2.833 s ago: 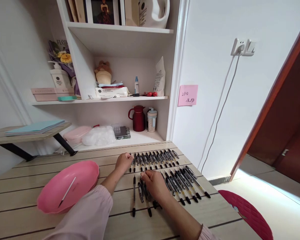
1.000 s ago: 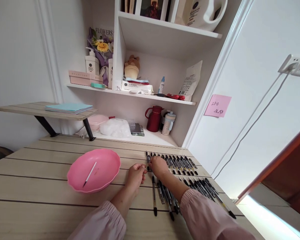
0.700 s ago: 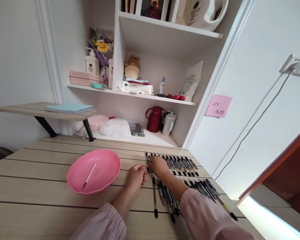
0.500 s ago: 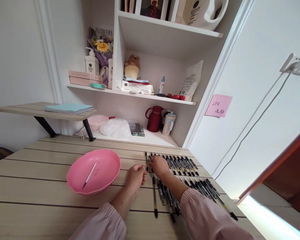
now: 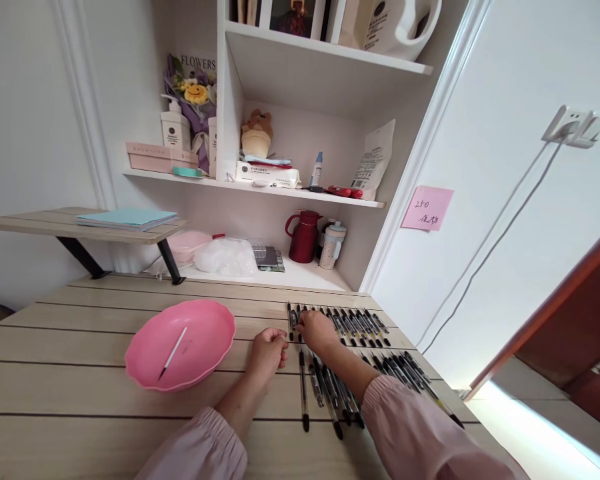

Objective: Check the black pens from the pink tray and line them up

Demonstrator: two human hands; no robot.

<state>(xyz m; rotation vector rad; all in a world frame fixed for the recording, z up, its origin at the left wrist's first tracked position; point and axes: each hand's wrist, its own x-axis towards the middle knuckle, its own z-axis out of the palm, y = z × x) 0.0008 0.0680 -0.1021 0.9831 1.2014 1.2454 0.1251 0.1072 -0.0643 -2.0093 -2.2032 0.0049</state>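
My right hand (image 5: 318, 331) reaches over the left part of the back row of black and clear pens (image 5: 350, 321). Its fingers are closed at a pen (image 5: 293, 319) there, and the fingertips partly hide what they grip. Just to the left, my left hand (image 5: 268, 352) rests low over the table with its fingers curled together; whatever they may hold is hidden. Nearer to me lies a front row of pens (image 5: 333, 393), partly covered by my right forearm. A single black-capped pen (image 5: 304, 393) lies at that row's left end.
A pink scalloped bowl (image 5: 145, 333) with a white stick-like pen part (image 5: 174, 351) in it stands on the slatted table (image 5: 80, 387). At the back left is a small raised shelf (image 5: 30, 223) bearing papers (image 5: 127, 218). A red jug (image 5: 304, 238) and a bottle (image 5: 333, 245) stand behind.
The camera view has shifted slightly. My right fingers have moved a little away from the leftmost pens of the back row, uncovering more of them. My left hand stays curled beside them.
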